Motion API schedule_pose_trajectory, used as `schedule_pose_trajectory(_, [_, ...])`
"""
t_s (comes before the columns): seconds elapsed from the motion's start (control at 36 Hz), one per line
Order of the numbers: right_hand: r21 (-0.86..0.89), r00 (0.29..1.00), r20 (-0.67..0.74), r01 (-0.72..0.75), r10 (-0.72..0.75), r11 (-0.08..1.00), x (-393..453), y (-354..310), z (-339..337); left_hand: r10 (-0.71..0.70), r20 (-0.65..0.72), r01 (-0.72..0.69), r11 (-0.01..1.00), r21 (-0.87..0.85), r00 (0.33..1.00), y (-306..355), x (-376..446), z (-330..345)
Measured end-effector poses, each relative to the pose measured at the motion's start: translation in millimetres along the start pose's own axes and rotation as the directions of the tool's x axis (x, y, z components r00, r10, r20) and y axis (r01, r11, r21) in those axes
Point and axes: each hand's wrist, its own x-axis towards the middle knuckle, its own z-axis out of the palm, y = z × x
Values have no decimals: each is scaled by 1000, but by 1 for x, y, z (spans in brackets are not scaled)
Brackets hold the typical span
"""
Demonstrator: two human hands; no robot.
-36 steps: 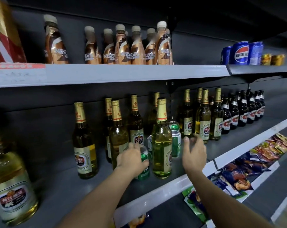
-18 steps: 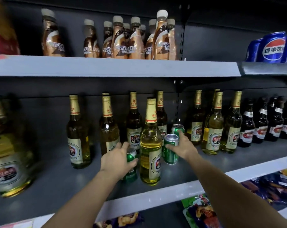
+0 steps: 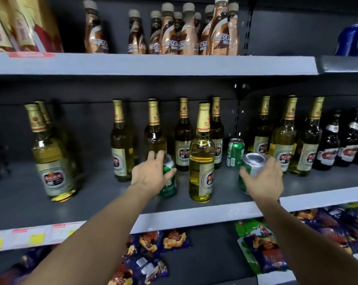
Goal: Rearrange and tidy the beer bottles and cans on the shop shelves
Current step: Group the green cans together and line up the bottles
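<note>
Two green cans: left hand [image 3: 151,175] grips one [image 3: 170,177], right hand [image 3: 262,177] another [image 3: 251,167].

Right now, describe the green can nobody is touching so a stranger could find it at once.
Look at the middle shelf, the one lined with gold-necked beer bottles. Just right of the pale bottle standing out front, a green can stands at the back, tilted slightly. Unlike the other two green cans, it has no hand on it: the left hand and right hand each hold one.

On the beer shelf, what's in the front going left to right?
Big pale glass beer bottle → left hand gripping a green can → tall yellow beer bottle → right hand gripping a silver-topped green can → dark bottles.
</note>
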Motion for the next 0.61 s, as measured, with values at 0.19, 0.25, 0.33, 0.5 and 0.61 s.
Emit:
schedule_pose_trajectory(0.19, [0,995,16,102,-101,995,-63,-29,-33,-28,-27,29,1000,11,999,-41,-40,-42])
schedule_pose_trajectory(0.25, [8,987,61,147,-147,989,-86,-48,-34,-36,-18,36,999,27,999,-60,-59,-54])
schedule_pose_trajectory(0.33, [40,970,115,209,-212,977,-124,-89,-31,-61,-9,62,995,75,998,-97,-93,-74])
schedule_pose_trajectory(0.5, [170,937,241,218,-255,961,-208,-188,-4,-150,11,146,978,150,989,-189,-165,-111])
schedule_pose_trajectory(0.61, [278,905,292,230,-310,933,-268,-252,20,-233,24,224,957,184,972,-251,-211,-135])
